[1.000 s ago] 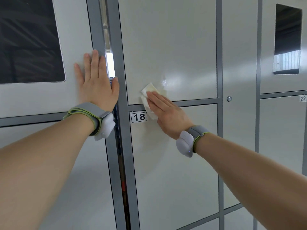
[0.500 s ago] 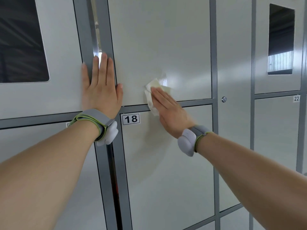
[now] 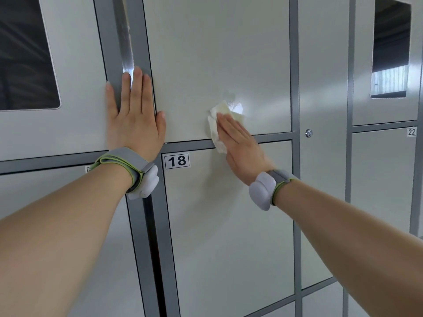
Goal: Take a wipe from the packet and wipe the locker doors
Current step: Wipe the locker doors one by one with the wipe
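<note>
Wipe [image 3: 214, 131] is out and in use. The right hand [image 3: 242, 143] presses it flat, fingers straight and together, on the bottom edge of the upper door [image 3: 217, 53] above the 18 label [image 3: 177, 160]. The only damp sheen is just above it, so most door area looks undone.

Left hand [image 3: 135, 120] is flat across the frame post [image 3: 140, 42], fingers straight and slightly apart, holding nothing. Packet isn't in view — much of the wipe is hidden under the palm.

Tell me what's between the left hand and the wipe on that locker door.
In the head view, only bare door panel lies between the left hand and the wipe under the right hand; the 18 label sits lower.
</note>
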A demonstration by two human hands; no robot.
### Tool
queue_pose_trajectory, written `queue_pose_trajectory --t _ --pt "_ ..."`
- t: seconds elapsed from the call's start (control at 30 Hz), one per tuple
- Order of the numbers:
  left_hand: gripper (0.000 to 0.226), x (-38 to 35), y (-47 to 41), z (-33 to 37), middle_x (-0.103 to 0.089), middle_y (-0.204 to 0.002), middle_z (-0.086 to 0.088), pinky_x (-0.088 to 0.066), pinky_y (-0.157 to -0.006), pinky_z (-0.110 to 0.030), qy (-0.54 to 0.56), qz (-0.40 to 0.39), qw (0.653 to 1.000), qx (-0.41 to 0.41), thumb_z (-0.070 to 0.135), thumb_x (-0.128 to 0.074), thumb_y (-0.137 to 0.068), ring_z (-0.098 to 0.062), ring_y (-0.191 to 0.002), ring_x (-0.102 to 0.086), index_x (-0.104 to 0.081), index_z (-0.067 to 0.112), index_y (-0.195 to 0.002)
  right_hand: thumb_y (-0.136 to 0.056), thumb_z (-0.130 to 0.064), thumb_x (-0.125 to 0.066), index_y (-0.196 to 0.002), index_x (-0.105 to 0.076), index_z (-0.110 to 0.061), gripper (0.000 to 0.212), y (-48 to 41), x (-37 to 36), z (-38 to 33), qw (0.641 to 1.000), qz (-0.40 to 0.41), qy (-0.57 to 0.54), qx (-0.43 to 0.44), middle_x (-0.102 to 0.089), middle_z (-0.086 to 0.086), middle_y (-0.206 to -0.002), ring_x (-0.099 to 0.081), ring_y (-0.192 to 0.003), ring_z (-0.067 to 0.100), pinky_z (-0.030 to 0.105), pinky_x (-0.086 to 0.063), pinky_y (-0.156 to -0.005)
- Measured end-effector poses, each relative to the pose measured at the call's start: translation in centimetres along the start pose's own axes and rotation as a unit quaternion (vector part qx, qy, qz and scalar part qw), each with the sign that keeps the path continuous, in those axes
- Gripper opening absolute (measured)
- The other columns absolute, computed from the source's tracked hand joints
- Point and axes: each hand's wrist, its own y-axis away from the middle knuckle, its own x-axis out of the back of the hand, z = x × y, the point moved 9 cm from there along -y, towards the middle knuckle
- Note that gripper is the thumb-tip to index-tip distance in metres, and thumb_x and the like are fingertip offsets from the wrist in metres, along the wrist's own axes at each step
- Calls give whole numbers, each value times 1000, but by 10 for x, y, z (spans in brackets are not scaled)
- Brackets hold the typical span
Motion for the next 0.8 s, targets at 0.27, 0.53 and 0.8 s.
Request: queue_pose_trajectory --t 0.27,0.53,0.8 --pt "66 2 0 0 -12 -157 -17 1 -116 -50 8 5 1000 4 34 -25 -94 -31 -144 -10 -14 -2 -148 -82 11 -37 -143 -29 4 61 -17 16 25 999 -7 -1 -53 -23 15 -153 -18 -144 30 35 -16 -118" --pt "66 1 0 1 -12 -157 -18 0 -116 -51 8 0 1000 3 35 -21 -93 -32 -144 -10 -14 -2 -148 -82 -7 -27 -143 -33 1 61 7 3 20 999 10 -23 -47 -28 13 -152 -20 -143 27 36 -14 -117" --pt "66 1 0 0 -12 -157 -17 0 -116 -51 9 2 1000 9 35 -23 -94 -31 -145 -9 -13 -2 -148 -81 5 -36 -143 -31 2 62 1 13 42 999 -19 16 -48 -26 15 -153 -21 -143 31 41 -19 -117"
